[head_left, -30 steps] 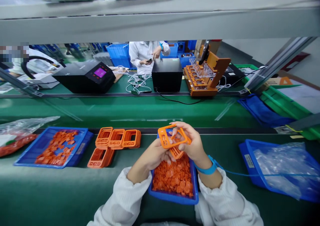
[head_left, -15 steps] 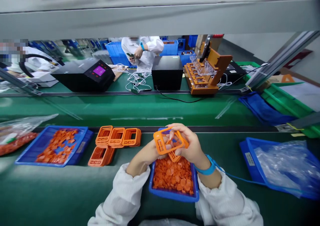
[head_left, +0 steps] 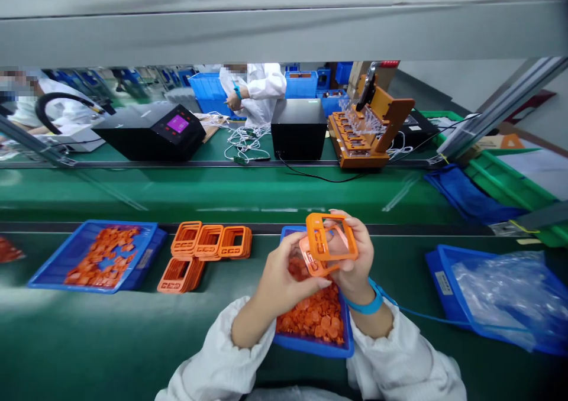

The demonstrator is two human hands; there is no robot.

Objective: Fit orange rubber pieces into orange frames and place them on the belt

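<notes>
Above a blue bin [head_left: 310, 349] of small orange plastic pieces [head_left: 322, 321], both my hands are close together. My right hand [head_left: 360, 262], with a blue wrist strap [head_left: 367, 302], grips an orange plastic frame [head_left: 316, 235] with a large window and small slots. My left hand [head_left: 284, 283] pinches a second orange frame [head_left: 314, 265] between thumb and fingers. This one overlaps the first from below, and its far side is partly hidden; whether the two touch I cannot tell. Several stacks of like orange frames [head_left: 208, 253] lie to the left.
Farther left is a blue tray [head_left: 53, 271] with scattered orange pieces; part of an orange-filled bag [head_left: 9, 250] shows at the edge. A blue bin [head_left: 439, 283] with clear plastic bags stands right. A cord runs from my strap. Beyond the rail are black boxes [head_left: 297, 129] and a co-worker [head_left: 261, 90].
My left hand has come out from behind the frames and now pinches the lower one. The upper frame has shifted right. The bag at far left has slid mostly out of view.
</notes>
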